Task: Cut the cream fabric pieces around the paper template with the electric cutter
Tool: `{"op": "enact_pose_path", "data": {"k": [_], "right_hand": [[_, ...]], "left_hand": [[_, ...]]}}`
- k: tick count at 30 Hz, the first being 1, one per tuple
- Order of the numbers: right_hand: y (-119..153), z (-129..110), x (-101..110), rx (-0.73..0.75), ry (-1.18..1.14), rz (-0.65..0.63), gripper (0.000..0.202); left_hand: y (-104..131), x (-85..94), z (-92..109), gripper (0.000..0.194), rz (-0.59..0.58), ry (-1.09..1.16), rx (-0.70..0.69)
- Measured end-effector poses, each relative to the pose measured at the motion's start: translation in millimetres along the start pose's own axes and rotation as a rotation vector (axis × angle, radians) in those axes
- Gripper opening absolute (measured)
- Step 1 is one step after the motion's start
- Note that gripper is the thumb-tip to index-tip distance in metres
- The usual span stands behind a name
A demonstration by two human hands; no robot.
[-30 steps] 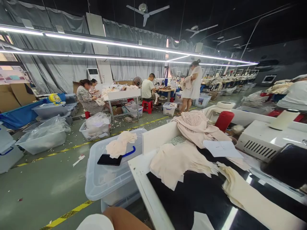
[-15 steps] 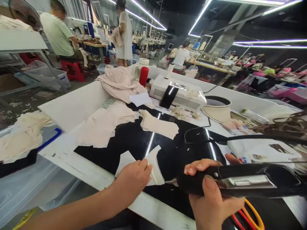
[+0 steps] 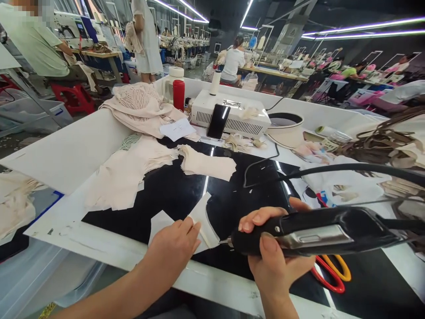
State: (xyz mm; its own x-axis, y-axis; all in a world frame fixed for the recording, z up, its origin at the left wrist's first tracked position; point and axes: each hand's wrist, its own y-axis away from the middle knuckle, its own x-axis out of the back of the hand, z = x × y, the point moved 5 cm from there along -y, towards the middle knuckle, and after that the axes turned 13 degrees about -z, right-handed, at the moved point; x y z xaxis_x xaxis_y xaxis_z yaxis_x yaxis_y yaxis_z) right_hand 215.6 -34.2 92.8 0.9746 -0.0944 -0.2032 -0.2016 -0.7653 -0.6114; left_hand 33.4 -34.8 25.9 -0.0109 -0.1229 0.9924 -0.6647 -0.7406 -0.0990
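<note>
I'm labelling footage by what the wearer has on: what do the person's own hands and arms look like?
The left hand and right hand are both bare, without gloves. No ring, watch or bracelet shows. No sleeve covers the visible part of either forearm; the upper arms are out of view. The nails are too blurred to describe.

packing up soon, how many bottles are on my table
2: the red bottle and, partly behind it to the left, the white-lidded bottle. Both stand between the cloth pile and the white machine, which may hide others.

Left hand (image 3: pixel 179 241) pinched, right hand (image 3: pixel 279 266) wrapped shut.
</note>
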Motion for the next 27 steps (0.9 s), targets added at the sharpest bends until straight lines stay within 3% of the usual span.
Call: {"op": "enact_pose_path", "data": {"k": [4, 10, 12, 19, 27], "right_hand": [[1, -1, -2, -0.008, 0.02, 0.003, 0.053], [3, -2, 2, -0.009, 0.039, 0.005, 0.055], [4, -2, 2, -0.013, 0.048, 0.008, 0.054], [6, -3, 1, -0.014, 0.032, 0.005, 0.056], [5, -4, 1, -0.026, 0.045, 0.0, 0.054]], "left_hand": [[0, 13.8, 2, 0.02, 0.058, -0.002, -0.038], [-5, 32.1, 25, 0.027, 0.126, 0.247, -0.424], [-8, 30.2, 29, 0.028, 0.132, 0.26, -0.477], [-13, 6.7, 20, 0.019, 0.086, 0.208, -0.478], [-10, 1.9, 14, 0.022, 0.086, 0.218, -0.443]]}}
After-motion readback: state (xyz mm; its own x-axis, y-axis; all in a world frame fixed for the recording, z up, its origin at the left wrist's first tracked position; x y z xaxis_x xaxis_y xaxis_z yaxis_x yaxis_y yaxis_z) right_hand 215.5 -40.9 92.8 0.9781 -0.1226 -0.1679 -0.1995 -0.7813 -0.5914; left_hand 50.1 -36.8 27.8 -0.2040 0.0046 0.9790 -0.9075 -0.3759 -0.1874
